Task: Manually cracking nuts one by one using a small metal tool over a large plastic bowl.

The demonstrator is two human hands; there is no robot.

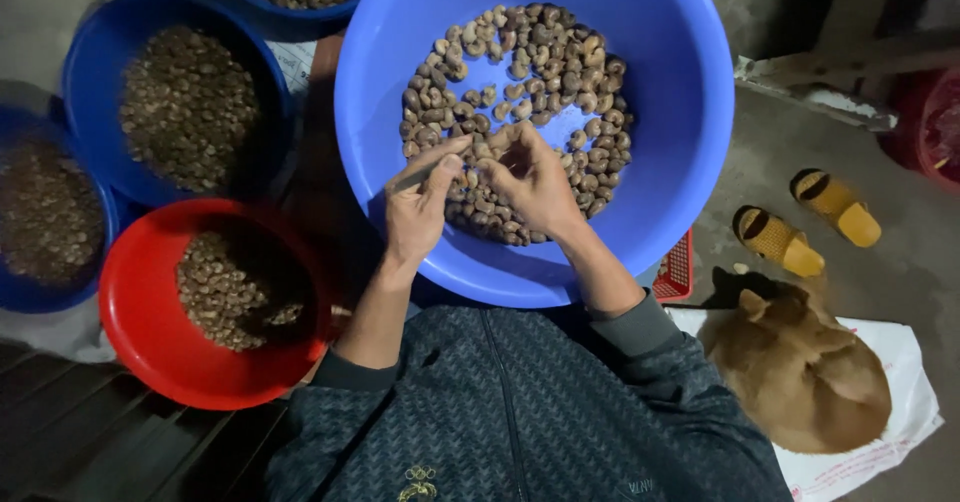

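Left hand: the left hand [420, 207] is closed round a thin light-coloured tool [415, 174], its tip aimed at the nut held just to its right.
Right hand: the right hand [530, 177] has its fingertips pinched together, seemingly on a single nut; the nut itself is too small and shaded to make out.
Work bowl: both hands hover over the near part of the big light-blue bowl [680, 92], which holds a heap of pale and brown-skinned cashew nuts [530, 82] spread across its bottom.
Red bowl: to the near left, the red bowl [130, 302] holds a smaller heap of pale nuts.
Dark blue bowls: on the far left, a dark blue bowl [90, 62] is filled with darker nuts; two more blue bowls are cut off by the left and far edges.
Around: an orange-brown cat [800, 367] lies curled on a white sack [900, 412] at the near right; yellow slippers [805, 222] sit on the floor beyond it.
Doing it well: judging by the grip, the tool should work in short, shallow strokes with the nut held firmly, so the kernel is not broken; keeping both hands low over the bowl should let scraps fall inside.
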